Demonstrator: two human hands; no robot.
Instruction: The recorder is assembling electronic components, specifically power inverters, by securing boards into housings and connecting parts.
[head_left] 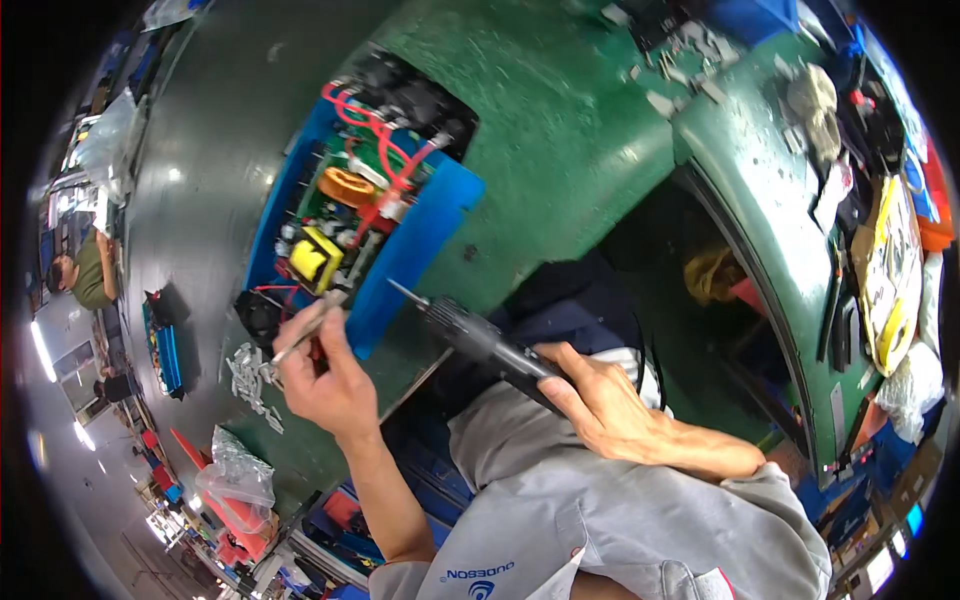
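An open blue metal casing (405,260) with a circuit board inside lies on the green bench, left of centre. On its board sit a yellow transformer (314,258) and an orange-brown wound coil (346,187). Thick red wires (385,140) run to a black end panel (415,95) at the far end. My left hand (325,385) pinches a slim metal tool, apparently tweezers (300,338), over the casing's near end, beside a small black fan (260,318). My right hand (610,405) is wrapped round a black electric screwdriver (490,345); its bit points at the casing's near wall, apart from it.
Small grey metal pieces (250,380) lie left of my left hand. Another blue casing (165,345) stands farther left. At right, the bench has a dark cut-out with a curved edge (745,270); tools and a yellow-and-clear bag (890,280) lie beyond. A person (92,270) is at far left.
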